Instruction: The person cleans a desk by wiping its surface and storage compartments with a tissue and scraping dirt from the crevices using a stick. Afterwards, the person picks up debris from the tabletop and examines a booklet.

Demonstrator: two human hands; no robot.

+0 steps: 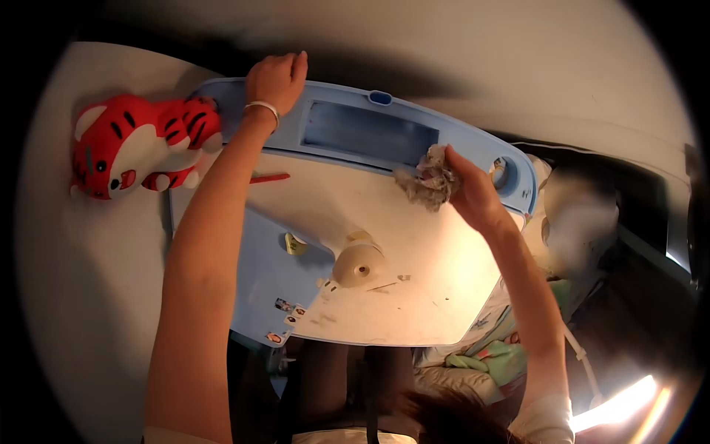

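At the far edge of a small blue and white table (414,318), my left hand (275,83) rests on the blue rim with its fingers curled in; what they hold, if anything, is hidden. My right hand (473,191) grips a crumpled greyish cloth (430,180) between thumb and fingers, beside the right end of a recessed blue tray (362,133). Part of the cloth overlaps the tray's front edge. A thin red stick (270,178) lies on the white surface near my left forearm.
A red tiger plush (140,144) lies at the left. On the table stand a cream round object (360,265), a small yellowish item (295,243) and several stickers (283,304). A round cup recess (501,174) is at the right. A bright lamp (617,405) glows lower right.
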